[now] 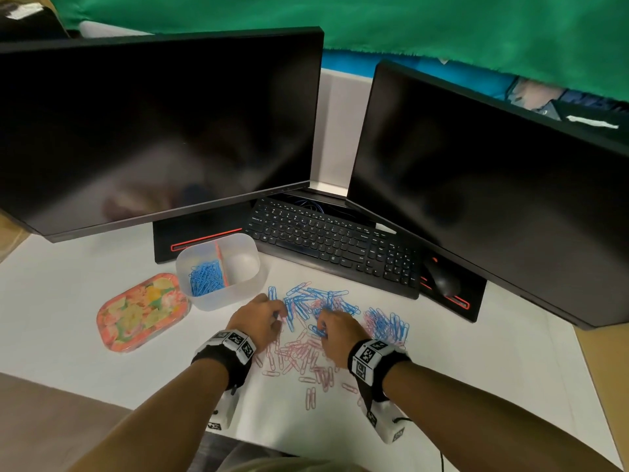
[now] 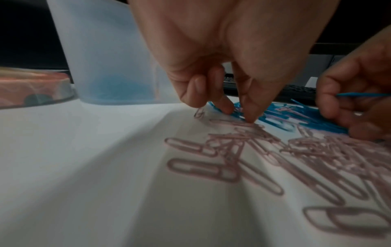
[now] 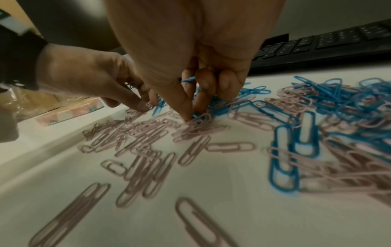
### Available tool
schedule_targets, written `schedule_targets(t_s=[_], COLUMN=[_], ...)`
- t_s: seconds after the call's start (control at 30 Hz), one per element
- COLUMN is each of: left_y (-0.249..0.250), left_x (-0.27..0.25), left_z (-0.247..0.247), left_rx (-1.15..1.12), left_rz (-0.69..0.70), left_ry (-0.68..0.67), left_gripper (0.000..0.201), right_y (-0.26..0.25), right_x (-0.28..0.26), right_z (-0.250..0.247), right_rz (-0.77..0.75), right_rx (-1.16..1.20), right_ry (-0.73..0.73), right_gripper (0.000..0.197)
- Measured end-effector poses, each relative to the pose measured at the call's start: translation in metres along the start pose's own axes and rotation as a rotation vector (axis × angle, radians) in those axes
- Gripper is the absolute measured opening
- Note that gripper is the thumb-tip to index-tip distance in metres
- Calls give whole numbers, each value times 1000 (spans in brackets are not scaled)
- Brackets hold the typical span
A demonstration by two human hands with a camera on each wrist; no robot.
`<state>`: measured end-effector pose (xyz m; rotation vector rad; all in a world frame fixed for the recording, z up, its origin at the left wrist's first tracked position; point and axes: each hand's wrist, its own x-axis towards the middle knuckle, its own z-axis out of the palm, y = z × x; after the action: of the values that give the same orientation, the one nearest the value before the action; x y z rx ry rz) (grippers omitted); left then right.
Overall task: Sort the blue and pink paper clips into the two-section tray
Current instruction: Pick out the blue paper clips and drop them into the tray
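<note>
1. Two hands work the loose pile on the white desk (image 1: 85,301). Our left hand (image 1: 260,318) sits at the pile's left edge; our right hand (image 1: 337,330) sits over its middle.
2. Grip state, left: thumb and forefinger are drawn together, tips down on the clips. The left wrist view shows the fingertips (image 2: 249,117) meeting at the seam between pink and blue; we cannot tell whether a clip is actually pinched.
3. Grip state, right: the fingers are curled around several blue paper clips (image 3: 190,79), with the forefinger tip pressed onto the heap.
4. Location of the work: blue paper clips lie mostly on the far side of the pile (image 1: 316,301), pink paper clips (image 1: 299,356) on the near side, and a mixed cluster lies to the right.
5. Governing relation: the two-section tray (image 1: 218,301) stands up and to the left of both hands, just beyond the left hand, which is nearer. Its left section already holds blue clips; its right section looks empty.
6. We judge that the right hand's load must cross over the left hand to reach the blue section.
7. View differences: only the head view shows the tray's divider and contents; only the wrist views show the fingertip contact.
</note>
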<state>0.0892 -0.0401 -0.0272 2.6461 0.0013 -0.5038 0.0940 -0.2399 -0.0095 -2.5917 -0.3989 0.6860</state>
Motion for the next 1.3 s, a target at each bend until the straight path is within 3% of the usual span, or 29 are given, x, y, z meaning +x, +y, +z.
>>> schedule_targets(t_s=[0.17, 0.3, 0.43, 0.6, 0.93, 1.13, 1.23, 1.3], left_y=[0, -1, 5, 15, 17, 17, 15, 8], left_x=[-1, 8, 18, 30, 28, 0, -16, -23], left_z=[-8, -12, -10, -13, -23, -43, -64, -79], left_rx=[-153, -148, -114, -38, -29, -426, -683, -939], left_rz=[-148, -270, -328, -373, -337, -289, -296, -378], left_ry=[58, 145, 115, 47, -54, 162, 231, 298], left_gripper=[12, 4, 22, 23, 17, 9, 20, 26], right_y=[4, 6, 7, 6, -2, -33, -60, -83], right_x=[5, 6, 4, 4, 9, 15, 24, 33], right_z=[-5, -9, -16, -28, -26, -41, -46, -49], right_rz=[65, 97, 123, 136, 365, 373, 326, 288], right_rx=[87, 170, 323, 554, 1073, 1139, 1146, 1147], right_ry=[-56, -63, -72, -193, -187, -219, -234, -253], right_gripper=[32, 32, 27, 13, 26, 9, 10, 9])
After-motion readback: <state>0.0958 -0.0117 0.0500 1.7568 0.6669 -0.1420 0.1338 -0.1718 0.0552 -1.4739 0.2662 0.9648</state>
